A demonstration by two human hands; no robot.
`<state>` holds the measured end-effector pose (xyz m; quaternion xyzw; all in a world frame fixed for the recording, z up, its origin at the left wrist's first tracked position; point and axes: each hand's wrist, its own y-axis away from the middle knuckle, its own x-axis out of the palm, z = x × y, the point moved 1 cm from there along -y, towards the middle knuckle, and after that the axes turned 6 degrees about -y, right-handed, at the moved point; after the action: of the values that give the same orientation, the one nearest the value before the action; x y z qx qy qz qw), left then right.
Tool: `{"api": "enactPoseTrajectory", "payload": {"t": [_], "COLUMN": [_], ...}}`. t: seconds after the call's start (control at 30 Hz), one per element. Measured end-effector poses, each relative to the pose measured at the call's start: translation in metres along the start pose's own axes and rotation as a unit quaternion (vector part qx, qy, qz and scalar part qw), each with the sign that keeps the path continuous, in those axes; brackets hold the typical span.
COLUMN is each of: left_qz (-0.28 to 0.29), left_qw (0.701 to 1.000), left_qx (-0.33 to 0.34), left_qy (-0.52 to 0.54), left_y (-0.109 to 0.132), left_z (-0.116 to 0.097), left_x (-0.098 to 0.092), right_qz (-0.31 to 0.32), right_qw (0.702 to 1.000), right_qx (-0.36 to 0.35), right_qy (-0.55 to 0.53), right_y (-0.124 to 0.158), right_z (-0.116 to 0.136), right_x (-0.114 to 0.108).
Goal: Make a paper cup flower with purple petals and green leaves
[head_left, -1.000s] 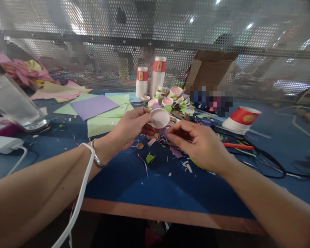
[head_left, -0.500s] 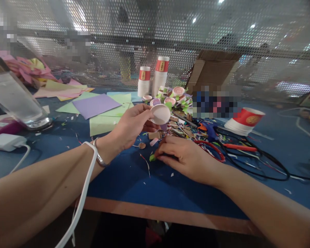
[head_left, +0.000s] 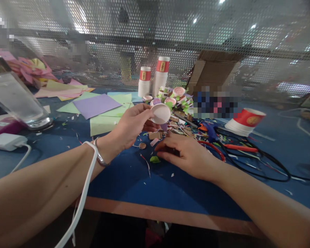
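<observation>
My left hand (head_left: 136, 122) pinches a round white paper cup bottom (head_left: 161, 114) with a shallow rim, raised above the table, its hollow side toward me. My right hand (head_left: 183, 155) rests low over the blue table with thumb and fingers apart and nothing visible between them. Just left of its fingertips lies a small green paper piece (head_left: 155, 159). Near it are a brown round disc (head_left: 142, 146) and a pale pink scrap (head_left: 154, 142). Beyond both hands sits a pile of decorated cup bottoms (head_left: 178, 91) with green paper bits.
Stacked paper cups (head_left: 162, 74) stand at the back, and another cup (head_left: 248, 121) leans at right. A blue glue gun (head_left: 208, 131), black cable (head_left: 274, 177) and many scraps lie right. Coloured paper (head_left: 96, 105), a glass bottle (head_left: 18, 98) and a white charger (head_left: 7, 142) are left.
My right hand has let go of the green paper piece, which now lies on the table, and its fingers have parted. My left hand stays still with the cup bottom.
</observation>
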<state>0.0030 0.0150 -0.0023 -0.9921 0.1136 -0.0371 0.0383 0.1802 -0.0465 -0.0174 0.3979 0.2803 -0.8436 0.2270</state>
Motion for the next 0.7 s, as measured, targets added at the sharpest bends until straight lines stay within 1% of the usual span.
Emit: {"api": "enactPoseTrajectory", "payload": {"t": [0.1, 0.27, 0.47, 0.57, 0.7], "left_qz": [0.000, 0.012, 0.018, 0.012, 0.014], "left_qw": [1.000, 1.000, 1.000, 1.000, 1.000], "left_qx": [0.001, 0.006, 0.003, -0.003, -0.015], "left_qy": [0.002, 0.007, -0.001, -0.004, 0.007], "left_y": [0.0001, 0.0003, -0.0002, 0.0001, 0.0011], "left_z": [-0.0007, 0.0000, 0.0006, 0.0004, -0.0002], "left_x": [0.0006, -0.0008, -0.0017, -0.0013, 0.0000], "right_qz": [0.026, 0.041, 0.013, -0.001, -0.006], "right_qw": [0.999, 0.999, 1.000, 1.000, 0.999], "right_qx": [0.022, 0.019, 0.016, 0.013, 0.006], "right_qy": [0.007, 0.002, 0.000, -0.003, -0.032], "right_y": [-0.0005, -0.0006, -0.0003, 0.0003, 0.0008], "right_z": [0.0001, 0.0016, -0.0001, -0.0006, 0.0003], "right_x": [0.0035, 0.0063, 0.0071, 0.0070, 0.0036]}}
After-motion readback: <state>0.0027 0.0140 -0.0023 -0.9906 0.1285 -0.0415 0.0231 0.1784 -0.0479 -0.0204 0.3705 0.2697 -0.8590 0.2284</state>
